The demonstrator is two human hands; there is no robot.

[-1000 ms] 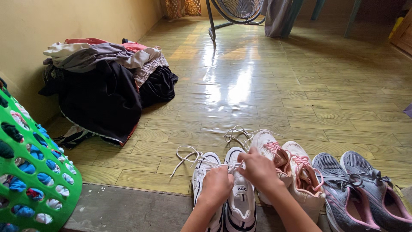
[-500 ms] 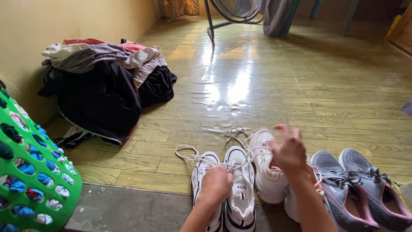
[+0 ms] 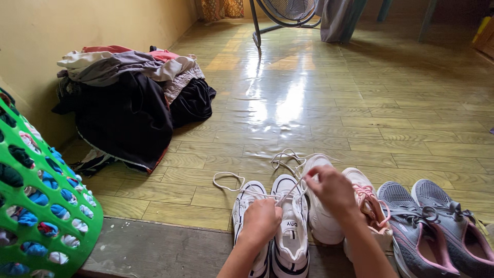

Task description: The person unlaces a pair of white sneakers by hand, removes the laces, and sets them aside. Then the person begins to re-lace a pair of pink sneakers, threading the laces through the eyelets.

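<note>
Lowered since half a second ago, the right hand (image 3: 333, 189) now pinches a white shoelace (image 3: 291, 191) above the white sneakers (image 3: 290, 226). The left hand (image 3: 261, 220) is closed on the lace over the left sneaker's tongue. The pair stands at the wooden floor's (image 3: 329, 113) near edge, beside pink-laced sneakers (image 3: 366, 206).

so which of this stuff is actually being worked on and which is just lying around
In hand:
- white shoes
- white laces, one end in each grip
- left hand, closed on a lace over the left shoe
- right hand, pinching a lace

Lying about:
- pink-laced shoes
- grey shoes
- clothes pile
- green basket of clothes
- fan
</note>
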